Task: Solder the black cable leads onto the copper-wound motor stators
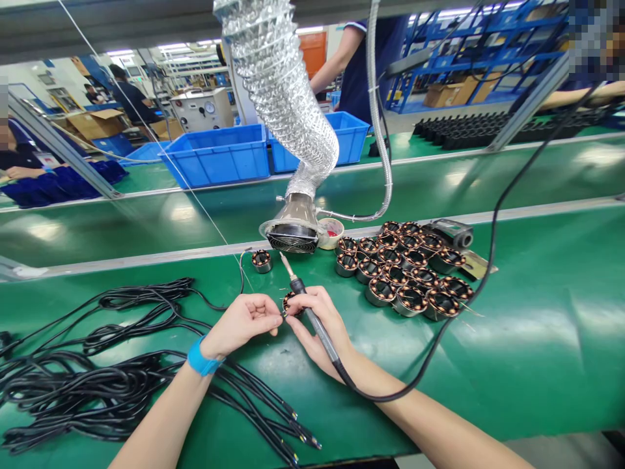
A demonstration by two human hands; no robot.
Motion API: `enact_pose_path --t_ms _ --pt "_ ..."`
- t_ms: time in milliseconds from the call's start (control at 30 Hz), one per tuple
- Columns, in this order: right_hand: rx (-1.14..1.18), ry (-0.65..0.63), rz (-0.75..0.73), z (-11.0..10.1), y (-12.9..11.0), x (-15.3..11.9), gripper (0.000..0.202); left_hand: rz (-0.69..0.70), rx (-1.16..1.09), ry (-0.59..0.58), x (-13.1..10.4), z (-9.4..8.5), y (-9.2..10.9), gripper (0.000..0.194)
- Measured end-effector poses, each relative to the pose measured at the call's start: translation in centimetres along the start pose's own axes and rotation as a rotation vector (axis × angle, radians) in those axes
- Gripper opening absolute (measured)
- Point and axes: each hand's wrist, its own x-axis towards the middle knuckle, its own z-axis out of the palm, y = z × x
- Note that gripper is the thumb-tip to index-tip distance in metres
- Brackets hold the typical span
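1. Left fingers (266, 324): thumb and forefinger brought together at the tips; whether something thin is pinched there, we cannot tell.
2. Right fingers (305, 301): closed around the soldering iron (318, 327), which lies slantwise across the hand. Its tip points away from us, beyond both sets of fingertips.
3. Copper-wound ring (289, 302): on the green surface (537, 326), just beyond the meeting fingertips, partly hidden from us by the right fingers.
4. We note a second ring (262, 262) standing alone, beyond the left fingers.
5. Cluster of similar rings (393, 275): beyond the right fingers and off to their right, packed close together, copper coils showing.
6. Black cables (97, 384): looped to the left of the left fingers; several ends lie nearer to us than either hand.
7. Extractor fan (293, 239): beyond the fingers and near the iron's tip, hung below a silver duct (303, 130). A small round tub (331, 233) sits just right of it.
8. Blue bins (219, 156): well beyond the fingers.
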Motion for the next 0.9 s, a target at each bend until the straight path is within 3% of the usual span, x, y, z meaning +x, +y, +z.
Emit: enact_pose_path --t_ms 267,567,900 --pt "-0.019 0.042 0.069 0.5 0.1 -0.3 0.037 0.063 0.087 0.083 0.0 0.6 0.5 0.021" --pt "-0.108 -0.007 -0.135 0.8 -0.5 -0.4 0.037 0.110 0.153 0.003 -0.5 1.7 -0.4 0.012" --pt "0.005 0.061 0.064 0.4 -0.2 0.5 0.032 0.140 0.275 0.047 -0.5 0.9 1.1 0.025"
